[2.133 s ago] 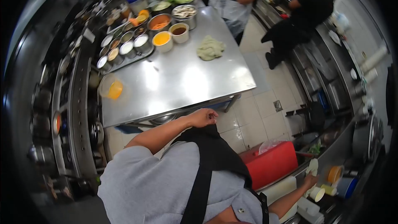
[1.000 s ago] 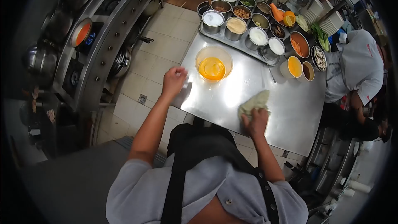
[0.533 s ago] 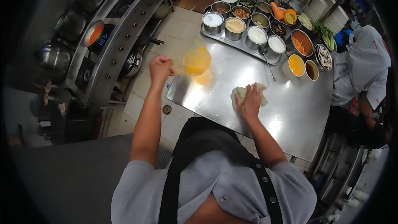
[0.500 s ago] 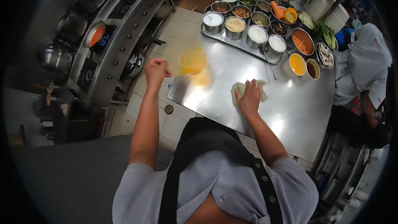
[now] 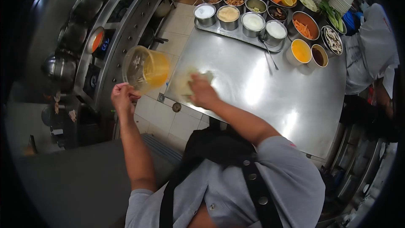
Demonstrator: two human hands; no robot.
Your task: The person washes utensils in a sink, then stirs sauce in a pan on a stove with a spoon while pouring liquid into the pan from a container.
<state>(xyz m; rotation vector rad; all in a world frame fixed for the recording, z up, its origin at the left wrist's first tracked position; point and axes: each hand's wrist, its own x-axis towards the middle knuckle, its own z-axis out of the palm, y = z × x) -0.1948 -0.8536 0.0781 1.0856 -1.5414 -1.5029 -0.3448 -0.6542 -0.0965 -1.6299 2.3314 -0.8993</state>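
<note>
My left hand (image 5: 123, 98) grips the rim of a clear plastic tub (image 5: 136, 65). The tub is tilted on its side, with yellow-orange liquid (image 5: 156, 69) in its bottom, and hangs over the floor past the left end of the steel table (image 5: 240, 88). On that tabletop, near its left edge, my right hand (image 5: 203, 93) presses down on a pale green cloth (image 5: 182, 86). Hand and cloth are both smeared by motion. The fingers lie over the cloth and partly hide it.
A metal tray (image 5: 221, 33) at the table's back holds several metal pots of ingredients. Beside it stand a cup of yellow liquid (image 5: 301, 52), a bowl of carrot strips (image 5: 304, 27) and a spoon (image 5: 270, 54). Stoves (image 5: 101, 65) line the left; a co-worker (image 5: 373, 50) stands at right.
The tub in my left hand has moved left, off the tabletop, and turned onto its side. My right hand has slid the cloth leftward across the table. The view has shifted slightly.
</note>
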